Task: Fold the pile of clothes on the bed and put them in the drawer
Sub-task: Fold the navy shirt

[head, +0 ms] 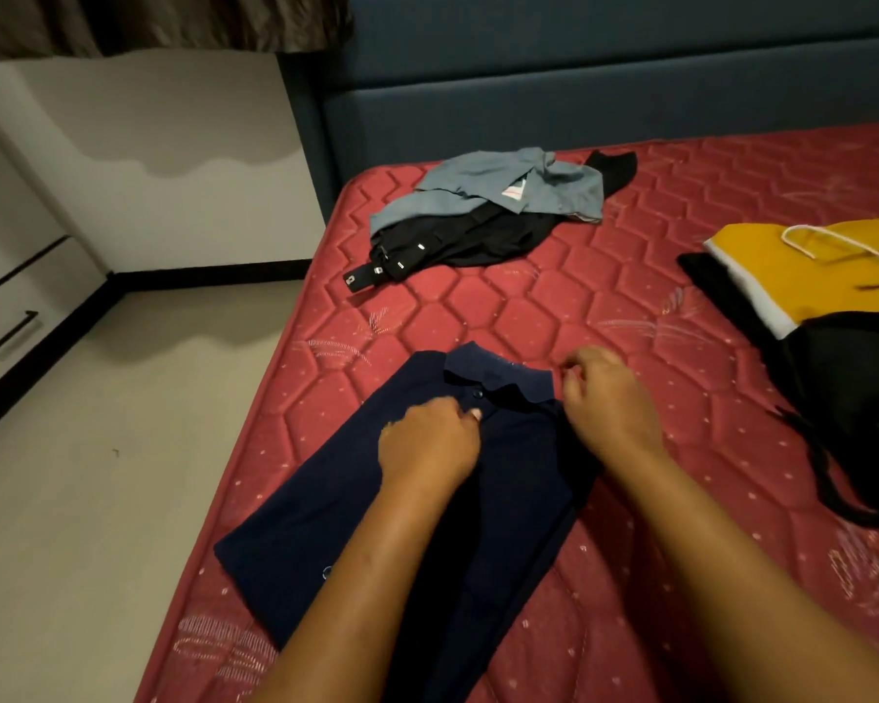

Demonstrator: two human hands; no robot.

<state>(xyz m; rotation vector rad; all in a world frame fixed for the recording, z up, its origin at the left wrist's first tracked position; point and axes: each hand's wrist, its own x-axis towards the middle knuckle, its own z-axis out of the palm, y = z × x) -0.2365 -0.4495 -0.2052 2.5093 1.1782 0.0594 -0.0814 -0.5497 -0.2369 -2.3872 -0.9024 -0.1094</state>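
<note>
both forearms reach in from the bottom edge, over a navy polo shirt (478, 499) laid face up on the red mattress (529, 307). left hand (427, 443) is curled, fingers together, pinching fabric at the button placket just below the collar. right hand (610, 403) rests at the shirt's right shoulder edge with fingertips bunched; cannot tell whether cloth is actually caught there.

judgement: folding of this shirt is at an early stage, body partly narrowed.

risk: shirt's lower left corner lies near the mattress edge, so a pull toward the left could drag it off onto the floor. uneven tension between the hands would skew the collar and crease the fold.

open room: bare mattress ahead of the collar. beyond that, a grey and black pile (488, 210), unfolded. yellow garment (808, 271) and a black item (853, 398) crowd the right side. drawer unit (16, 307) stands well apart at far left, across open floor.
</note>
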